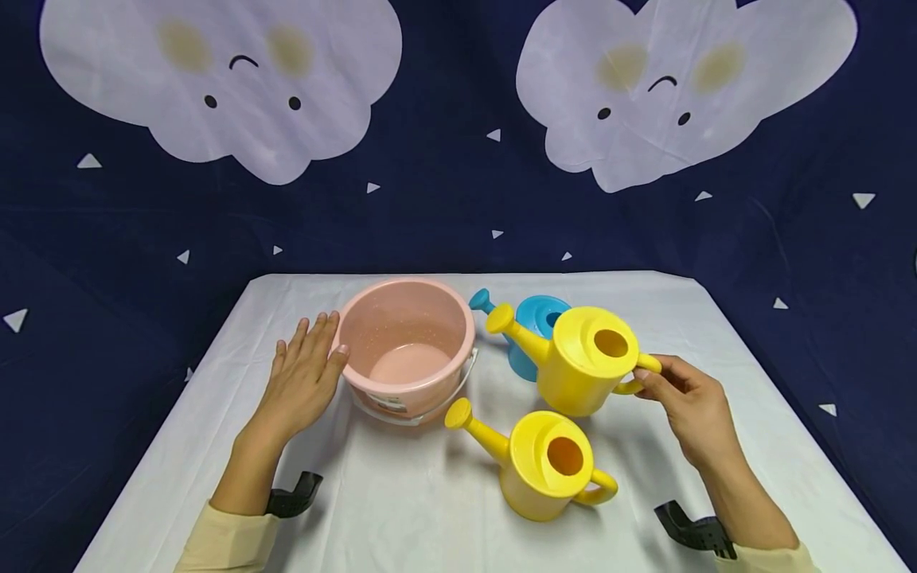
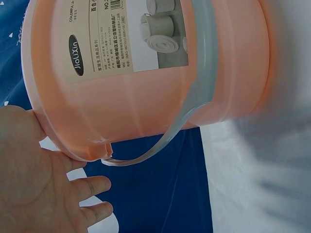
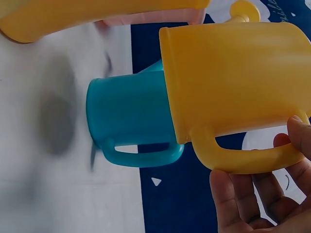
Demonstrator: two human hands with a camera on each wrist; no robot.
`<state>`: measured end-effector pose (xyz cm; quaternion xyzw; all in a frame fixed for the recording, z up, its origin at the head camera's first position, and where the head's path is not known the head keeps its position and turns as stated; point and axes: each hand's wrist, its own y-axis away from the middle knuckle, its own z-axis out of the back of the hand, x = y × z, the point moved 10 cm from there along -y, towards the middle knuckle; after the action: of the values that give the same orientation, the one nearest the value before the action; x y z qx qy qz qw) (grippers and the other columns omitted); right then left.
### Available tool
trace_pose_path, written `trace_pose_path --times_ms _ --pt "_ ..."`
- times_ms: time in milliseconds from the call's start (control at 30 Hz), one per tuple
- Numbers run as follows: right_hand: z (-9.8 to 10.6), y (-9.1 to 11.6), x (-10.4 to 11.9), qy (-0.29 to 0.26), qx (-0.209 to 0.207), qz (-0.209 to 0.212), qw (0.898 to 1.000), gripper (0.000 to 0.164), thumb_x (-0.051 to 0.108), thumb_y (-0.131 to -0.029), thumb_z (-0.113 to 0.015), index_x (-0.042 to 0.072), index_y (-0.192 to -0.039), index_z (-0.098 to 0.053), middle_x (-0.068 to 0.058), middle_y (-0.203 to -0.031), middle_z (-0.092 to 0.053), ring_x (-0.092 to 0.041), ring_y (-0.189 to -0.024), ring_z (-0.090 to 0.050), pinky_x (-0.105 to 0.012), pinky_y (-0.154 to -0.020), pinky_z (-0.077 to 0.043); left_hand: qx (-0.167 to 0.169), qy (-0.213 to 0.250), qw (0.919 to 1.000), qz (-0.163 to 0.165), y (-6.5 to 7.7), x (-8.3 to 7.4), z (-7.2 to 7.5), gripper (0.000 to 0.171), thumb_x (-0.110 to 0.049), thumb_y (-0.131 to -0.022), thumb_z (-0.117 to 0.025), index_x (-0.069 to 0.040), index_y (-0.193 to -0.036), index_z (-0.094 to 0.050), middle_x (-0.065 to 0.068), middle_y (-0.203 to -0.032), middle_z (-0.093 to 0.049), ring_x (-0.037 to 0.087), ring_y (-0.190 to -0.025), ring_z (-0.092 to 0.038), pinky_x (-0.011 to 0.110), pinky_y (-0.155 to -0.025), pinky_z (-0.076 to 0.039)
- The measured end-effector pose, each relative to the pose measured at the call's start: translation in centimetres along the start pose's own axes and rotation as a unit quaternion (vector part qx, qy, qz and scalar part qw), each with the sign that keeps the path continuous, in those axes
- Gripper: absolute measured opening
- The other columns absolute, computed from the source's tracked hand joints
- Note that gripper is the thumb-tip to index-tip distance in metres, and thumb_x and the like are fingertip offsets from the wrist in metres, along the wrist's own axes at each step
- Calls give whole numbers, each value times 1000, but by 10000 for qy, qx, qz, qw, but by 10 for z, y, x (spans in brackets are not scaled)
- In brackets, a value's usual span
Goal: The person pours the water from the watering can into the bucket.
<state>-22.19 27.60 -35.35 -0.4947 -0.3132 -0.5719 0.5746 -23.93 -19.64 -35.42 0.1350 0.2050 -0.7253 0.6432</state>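
My right hand (image 1: 691,410) grips the handle of a yellow watering can (image 1: 583,370), thumb on one side and fingers on the other. That can is held up off the table, its spout towards the pink bucket (image 1: 408,402); the right wrist view shows its base (image 3: 175,87) raised. My left hand (image 1: 304,378) lies against the bucket's left rim, fingers straight. The bucket stands upright, its wire-like handle hanging down in front. Nearer me, a second yellow watering can (image 1: 540,469) stands on the table. Behind the held can is a blue watering can (image 1: 526,350), partly hidden.
A white cloth covers the table (image 1: 401,509). Behind it hangs a dark blue backdrop (image 1: 444,119) with white clouds and small triangles. In the left wrist view, a printed label (image 2: 102,48) shows on the bucket's side.
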Motion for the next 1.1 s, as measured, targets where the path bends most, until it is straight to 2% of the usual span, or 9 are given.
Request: trace_pose_path --times_ms 167,467,833,1100 --pt "0 -3 6 -115 26 70 9999 28 17 -88 -66 -4 -107 -65 10 -94 -66 -5 -79 -65 -19 -69 -56 -4 -10 10000 -17 0 0 0 62 -49 -101 -20 -18 -153 -6 17 -159 -10 35 -148 5 62 -114 7" --pt "0 -9 15 292 19 149 9995 32 21 -89 -65 -4 -109 -64 12 -93 -65 -4 -80 -64 -19 -69 -56 27 -25 10000 -35 0 -1 0 62 -49 -101 -20 -18 -153 -6 14 -160 -9 34 -148 6 62 -114 7" --pt "-1 -20 27 413 31 189 9990 32 24 -90 -64 -3 -108 -64 10 -90 -65 -3 -79 -63 -19 -69 -56 35 -18 10000 -24 -1 -1 1 63 -51 -101 -19 -19 -153 -5 14 -160 -8 34 -148 6 61 -115 7" --pt "-4 -25 35 677 59 252 9974 31 26 -91 -63 0 -109 -64 15 -90 -64 -3 -80 -62 -18 -70 -55 14 -4 10000 -30 -1 -1 1 63 -50 -101 -20 -18 -153 -6 15 -160 -10 35 -148 5 62 -114 7"
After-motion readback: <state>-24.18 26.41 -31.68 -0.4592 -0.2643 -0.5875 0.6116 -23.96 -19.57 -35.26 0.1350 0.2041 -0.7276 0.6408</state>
